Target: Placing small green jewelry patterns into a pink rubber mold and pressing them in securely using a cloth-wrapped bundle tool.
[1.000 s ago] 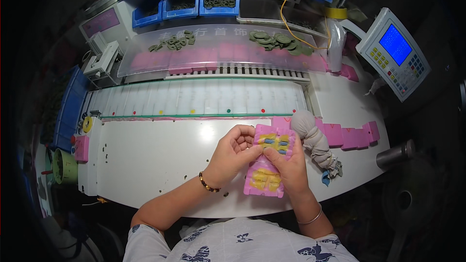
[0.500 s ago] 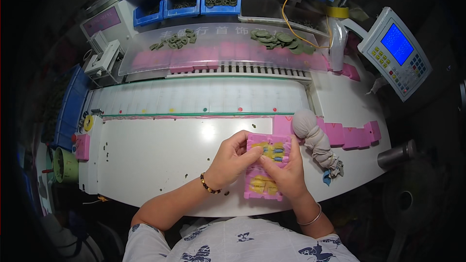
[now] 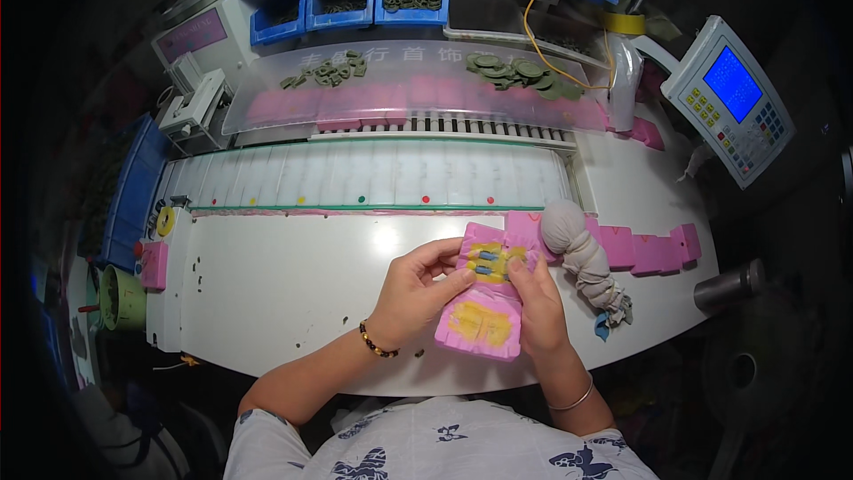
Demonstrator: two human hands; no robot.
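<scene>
My two hands hold a pink rubber mould (image 3: pixel 480 345) spread open above the white table. Yellow lines the inside of both its halves. Several small blue-grey pieces (image 3: pixel 485 258) lie in the upper half's hollows. My left hand (image 3: pixel 413 295) grips the left side, its thumb on the inner edge near the fold and its fingers behind. On the opposite side, my right hand (image 3: pixel 542 309) is closed round the mould, its thumb pressed on the upper half beside the blue-grey pieces. Just to its right lies a knotted pale cloth bundle (image 3: pixel 565 229).
Pink blocks (image 3: pixel 655 253) form a row at the right, with a dark cylinder (image 3: pixel 729 288) nearby. Beyond the white table (image 3: pixel 267 293) runs a conveyor of white slats (image 3: pixel 382 173). Blue bins (image 3: pixel 411 0) stand at the back; a keypad screen (image 3: pixel 733 98) is far right.
The mould has turned and opened flatter, showing more of its yellow inside. My left thumb has moved off the blue-grey pieces toward the edge. The slats' coloured dots have shifted left.
</scene>
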